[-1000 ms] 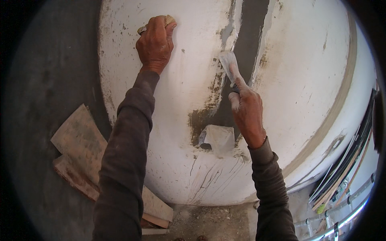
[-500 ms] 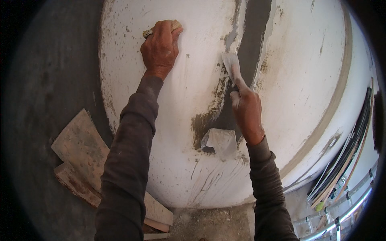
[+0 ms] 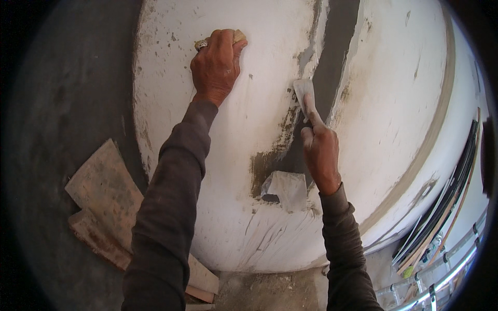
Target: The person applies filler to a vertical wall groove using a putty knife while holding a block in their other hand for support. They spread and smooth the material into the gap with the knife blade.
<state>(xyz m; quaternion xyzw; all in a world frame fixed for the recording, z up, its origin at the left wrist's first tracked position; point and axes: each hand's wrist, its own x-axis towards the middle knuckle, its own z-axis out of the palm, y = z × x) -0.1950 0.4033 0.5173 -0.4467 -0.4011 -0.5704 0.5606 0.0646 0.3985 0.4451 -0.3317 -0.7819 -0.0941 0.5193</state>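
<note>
- Fingers point(image 3: 224, 42) of your left hand point(image 3: 214, 67) curled nearly closed around a beige piece point(image 3: 238, 36), held by the upper white wall point(image 3: 259, 119); sponge or folded scrap, can't tell.
- Your right hand point(image 3: 322, 150) is closed on a putty knife point(image 3: 300, 89), index finger stretched along the blade; handle mostly hidden.
- Putty knife: blade pointing up, lying at the left edge of the dark grey strip point(image 3: 332, 57), just above the flaky brown patches; contact pressure unclear.
- Just changed: mostly the view. Wall and left hand sit further right and lower in frame; against the wall, left hand and blade have barely shifted.
- Meaning, my judgement: blade is on the same stretch of edge, no clear new coverage.
- Below the blade, clear plastic sheet point(image 3: 291, 189) hanging over a dark opening; worn boards point(image 3: 106, 181) lower left.
</note>
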